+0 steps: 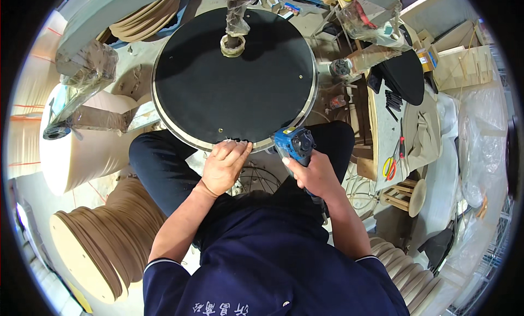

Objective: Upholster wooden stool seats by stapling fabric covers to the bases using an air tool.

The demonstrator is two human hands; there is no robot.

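Note:
A large round disc, faced with black fabric and bordered by a pale rim, lies in front of my lap. At its near edge my left hand is closed, fingers pressed together on the black fabric edge. Just to the right, my right hand grips the handle of a blue staple gun. The tool's head is beside the disc's near-right rim; whether it touches cannot be made out. Small bright metal fittings dot the black face. My fingertips partly hide the fabric.
Wrapped metal frame legs stand around the disc, with a post above it. To the right, a worktable carries scissors and a red-handled screwdriver. Stacked wooden discs lie at lower left; a small stool stands right.

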